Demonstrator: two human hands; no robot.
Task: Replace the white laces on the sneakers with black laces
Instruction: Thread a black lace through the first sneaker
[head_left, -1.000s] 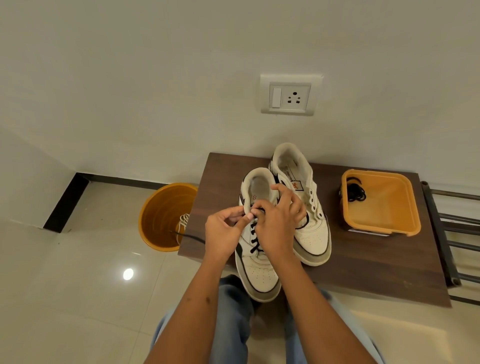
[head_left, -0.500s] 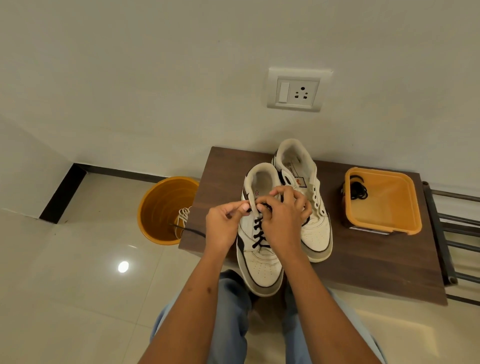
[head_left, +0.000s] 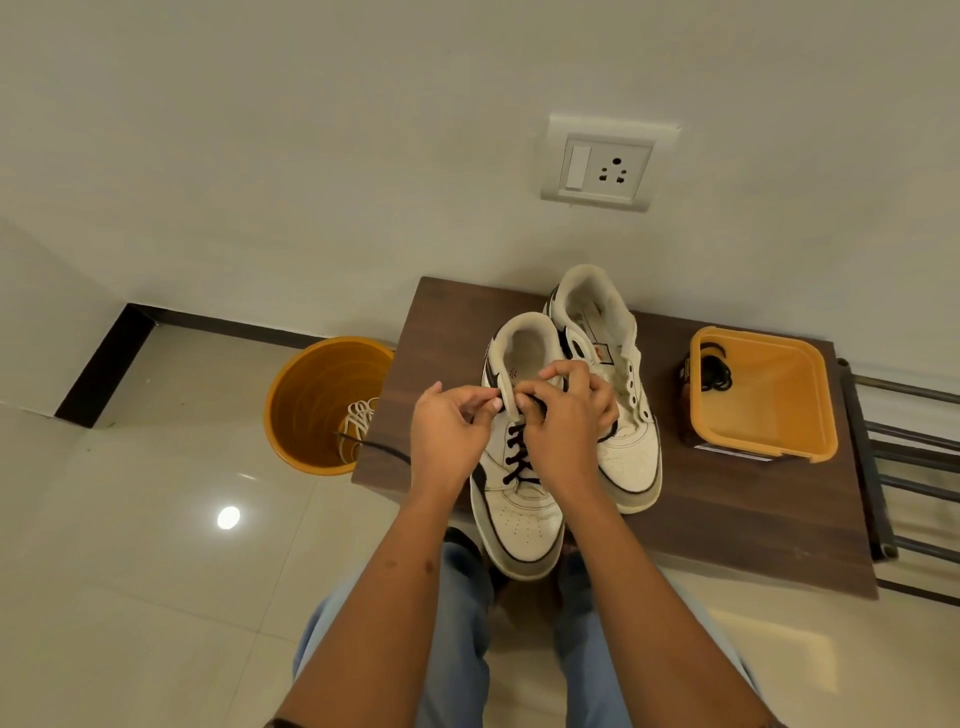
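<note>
Both hands, left (head_left: 451, 427) and right (head_left: 567, 422), have closed together at the near sneaker's (head_left: 519, 499) top eyelets, each pinching the black lace (head_left: 516, 453); lacing here nears completion. The far sneaker (head_left: 626, 441) stands unlaced on the surface (head_left: 727, 509); its spare lace (head_left: 714, 370) waits in the tray (head_left: 763, 441).

Near sneaker (head_left: 524, 514) half black-laced (head_left: 517, 457); far sneaker (head_left: 623, 447) unlaced.

- The right hand (head_left: 566, 421) covers the near sneaker's (head_left: 524, 519) top eyelets
- The black lace's (head_left: 517, 457) end there is hidden
- The rack (head_left: 904, 457) runs off the right edge
</note>
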